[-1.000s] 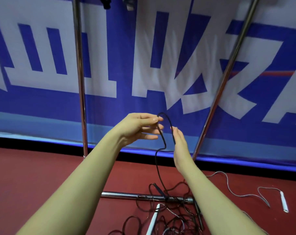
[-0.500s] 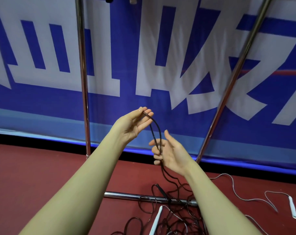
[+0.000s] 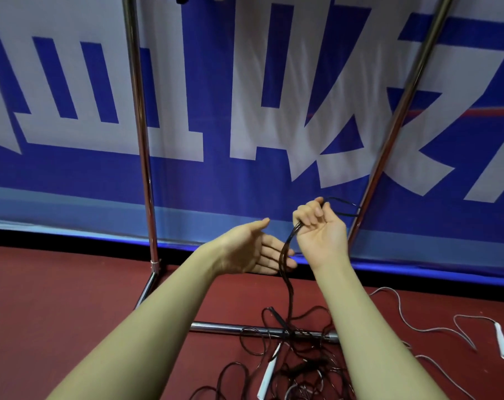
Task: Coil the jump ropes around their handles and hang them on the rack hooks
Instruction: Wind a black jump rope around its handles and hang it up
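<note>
My right hand (image 3: 320, 229) is turned palm up with its fingers (image 3: 304, 215) curled tight around a bunch of black rope (image 3: 285, 264). A short loop of that rope pokes out past my knuckles toward the right post of the rack (image 3: 389, 134), and the rest drops from the heel of my fist in a few strands lying together. My left hand (image 3: 253, 249) is loose and holding nothing, palm up, fingers straight and slightly spread; the hanging strands pass just in front of its fingertips, and I cannot tell whether they brush them.

The strands fall to the red floor (image 3: 43, 298) and end in a tangled black pile (image 3: 300, 368) that lies over the rack's low crossbar (image 3: 225, 327), near the bar's right end. A white handle (image 3: 266, 376) sticks out of the pile on the near side of the bar. Well off to the right, near the floor's right edge, lies a white rope (image 3: 418, 327) with its own white handle (image 3: 502, 345).

The rack's two chrome posts rise on either side of my hands. Behind them hangs a blue banner (image 3: 201, 174) with huge white characters, cropped too much for me to read.
</note>
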